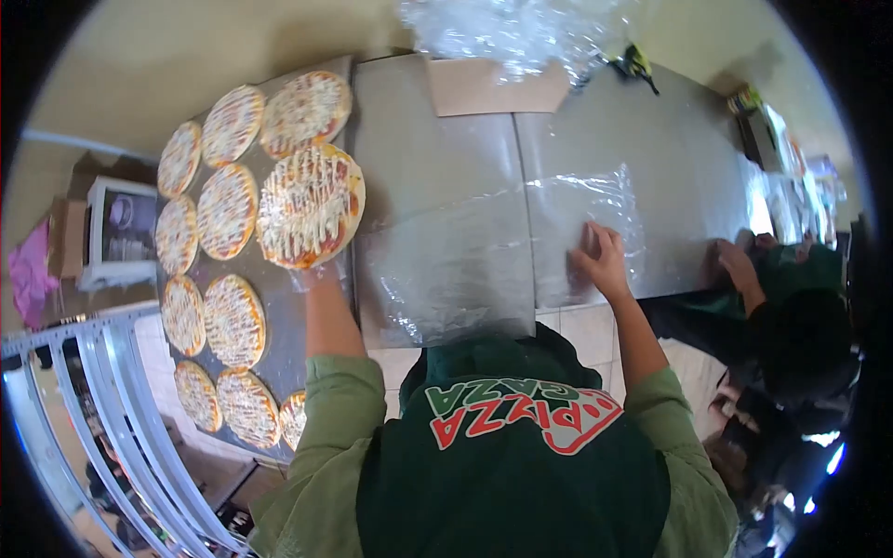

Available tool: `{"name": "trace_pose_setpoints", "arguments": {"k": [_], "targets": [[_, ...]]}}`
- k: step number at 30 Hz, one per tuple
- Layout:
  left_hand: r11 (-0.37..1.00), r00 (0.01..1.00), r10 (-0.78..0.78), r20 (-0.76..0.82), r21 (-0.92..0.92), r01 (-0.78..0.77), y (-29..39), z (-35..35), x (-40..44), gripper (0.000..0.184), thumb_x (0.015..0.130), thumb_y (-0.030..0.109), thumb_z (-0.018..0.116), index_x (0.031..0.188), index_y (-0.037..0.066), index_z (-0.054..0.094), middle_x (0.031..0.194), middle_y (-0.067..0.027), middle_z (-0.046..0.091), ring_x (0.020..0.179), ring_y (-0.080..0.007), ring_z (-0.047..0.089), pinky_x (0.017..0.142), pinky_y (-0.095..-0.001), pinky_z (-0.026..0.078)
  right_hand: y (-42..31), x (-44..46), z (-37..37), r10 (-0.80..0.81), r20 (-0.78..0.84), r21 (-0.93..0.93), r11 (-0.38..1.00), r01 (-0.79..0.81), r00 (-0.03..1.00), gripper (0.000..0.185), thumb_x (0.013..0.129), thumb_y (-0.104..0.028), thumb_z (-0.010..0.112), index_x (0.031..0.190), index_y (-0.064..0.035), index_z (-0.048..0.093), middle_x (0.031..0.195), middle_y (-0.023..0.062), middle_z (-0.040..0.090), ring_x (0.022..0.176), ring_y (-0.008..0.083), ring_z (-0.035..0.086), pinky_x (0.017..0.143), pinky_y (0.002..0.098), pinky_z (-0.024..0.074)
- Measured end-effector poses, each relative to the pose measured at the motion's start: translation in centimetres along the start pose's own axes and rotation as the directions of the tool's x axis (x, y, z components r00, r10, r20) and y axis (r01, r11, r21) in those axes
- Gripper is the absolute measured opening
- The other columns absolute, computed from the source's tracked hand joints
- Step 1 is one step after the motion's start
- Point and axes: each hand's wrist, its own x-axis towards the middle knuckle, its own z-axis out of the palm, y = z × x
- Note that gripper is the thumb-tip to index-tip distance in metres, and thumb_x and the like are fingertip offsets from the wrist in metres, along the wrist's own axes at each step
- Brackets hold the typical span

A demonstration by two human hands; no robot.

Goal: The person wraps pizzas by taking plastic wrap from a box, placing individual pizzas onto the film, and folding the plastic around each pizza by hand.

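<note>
My left hand (pixel 321 275) is under the near edge of a topped pizza (pixel 312 205), holding it up above the metal table at the left; its fingers are mostly hidden beneath the crust. Several other topped pizzas (pixel 227 211) lie in rows on the table's left part. In front of me a sheet of clear plastic film (pixel 456 251) is spread over the metal tabletop (pixel 428 158). Over the film's right part, my right hand (pixel 603 260) has its fingers bent and somewhat apart, with nothing visible in them.
A cardboard box (pixel 493 88) with crumpled clear plastic (pixel 521 33) stands at the back. At the right, a person in dark clothes (pixel 805 344) has a hand (pixel 739 270) at the table edge. A metal rack (pixel 139 437) stands at the lower left.
</note>
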Motion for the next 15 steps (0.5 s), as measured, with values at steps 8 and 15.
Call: {"name": "trace_pose_setpoints", "arguments": {"k": [8,15], "targets": [[0.91,0.913,-0.4,-0.081,0.08,0.406,-13.3,1.2,-7.6,0.059,0.089,0.049,0.035,0.133,0.009,0.037,0.136,-0.0144,0.039,0.124,-0.0336,0.038,0.101,-0.0545,0.031,2.8,0.9,-0.3,0.234,0.073,0.483,0.842,-0.24,0.969,0.039,0.083,-0.01,0.055,0.121,-0.005,0.051,0.113,0.015,0.05,0.094,0.0216,0.053,0.085,0.0286,0.0419],[0.674,0.684,-0.698,0.213,-0.126,0.728,-26.3,1.3,-10.4,0.057,0.09,0.046,0.033,0.133,0.009,0.037,0.136,-0.0142,0.038,0.124,-0.0331,0.038,0.101,-0.0537,0.031,4.6,0.8,0.3,0.286,0.123,0.631,0.716,-0.298,0.95,0.033,0.086,-0.004,0.048,0.118,-0.0045,0.053,0.108,0.0134,0.054,0.101,0.0219,0.053,0.089,0.0297,0.0411]]}}
